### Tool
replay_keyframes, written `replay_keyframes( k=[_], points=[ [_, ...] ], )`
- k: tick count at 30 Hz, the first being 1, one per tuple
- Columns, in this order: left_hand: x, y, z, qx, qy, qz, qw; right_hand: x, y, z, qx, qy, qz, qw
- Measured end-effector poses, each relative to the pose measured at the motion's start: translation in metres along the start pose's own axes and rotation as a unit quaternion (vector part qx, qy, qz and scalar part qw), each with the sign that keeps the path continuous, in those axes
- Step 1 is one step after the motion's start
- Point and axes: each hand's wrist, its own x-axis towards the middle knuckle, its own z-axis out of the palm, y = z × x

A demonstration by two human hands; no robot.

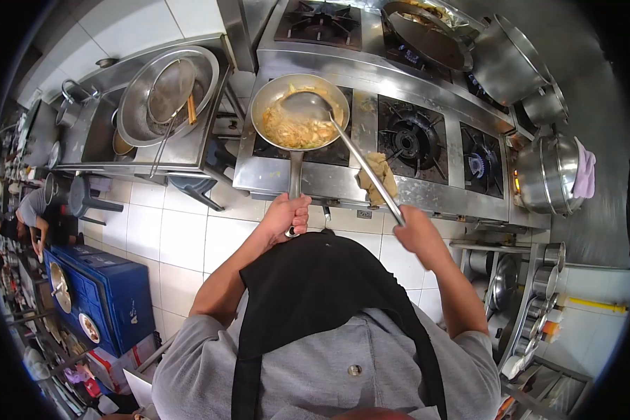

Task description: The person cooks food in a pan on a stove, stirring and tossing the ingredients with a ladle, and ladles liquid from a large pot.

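My left hand [287, 215] is wrapped round the handle of a frying pan [296, 168], which sits over a burner at the left end of the stove. Inside the pan lies yellowish-brown food in a sauce [290, 129]; what it is exactly, I cannot make out. My right hand [421, 235] grips the end of a long-handled ladle [362, 159]. The ladle's bowl is in the pan, over the food at its upper right, and hides part of it. A tan cloth [378, 179] hangs on the stove's front edge, behind the ladle handle.
A lit burner [477, 165] is at the stove's right, near a large steel pot [549, 173] with flame beside it. More pots [509, 61] stand behind. Left is a sink counter with a big basin [129, 112] and strainer [169, 91]. A blue cooler [129, 294] and another person [33, 210] are lower left.
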Motion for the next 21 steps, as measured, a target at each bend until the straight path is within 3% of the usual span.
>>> replay_keyframes(
  k=[1, 2, 3, 4, 8, 10, 13, 17, 21],
  points=[
    [-0.003, 0.004, 0.002, -0.003, 0.002, -0.008, 1.0, -0.002, -0.007, -0.003, 0.003, 0.003, 0.002, 1.0],
    [-0.004, 0.007, 0.004, -0.003, 0.004, -0.016, 1.0, -0.003, -0.026, -0.015, 0.111, -0.113, 0.096, 0.983],
    [-0.004, 0.009, 0.006, 0.004, 0.004, -0.02, 1.0, -0.004, -0.037, -0.02, 0.217, -0.227, 0.186, 0.931],
    [-0.003, 0.01, 0.009, 0.01, 0.005, -0.005, 1.0, -0.003, -0.035, -0.016, 0.236, -0.251, 0.17, 0.923],
    [0.019, 0.023, 0.018, 0.019, -0.008, 0.037, 0.999, 0.028, -0.004, 0.028, 0.131, -0.196, 0.114, 0.965],
    [0.015, 0.015, 0.017, 0.053, 0.001, 0.054, 0.997, 0.049, 0.002, 0.041, -0.011, -0.069, 0.079, 0.994],
    [-0.001, -0.018, -0.011, 0.107, 0.025, 0.057, 0.992, 0.058, -0.008, 0.042, -0.032, 0.009, 0.069, 0.997],
    [-0.004, -0.019, -0.015, 0.094, 0.022, 0.058, 0.994, 0.03, -0.023, 0.037, -0.073, -0.02, 0.092, 0.993],
    [0.018, 0.004, -0.018, 0.063, -0.01, 0.04, 0.997, 0.013, 0.001, 0.05, -0.09, -0.029, 0.055, 0.994]
  ],
)
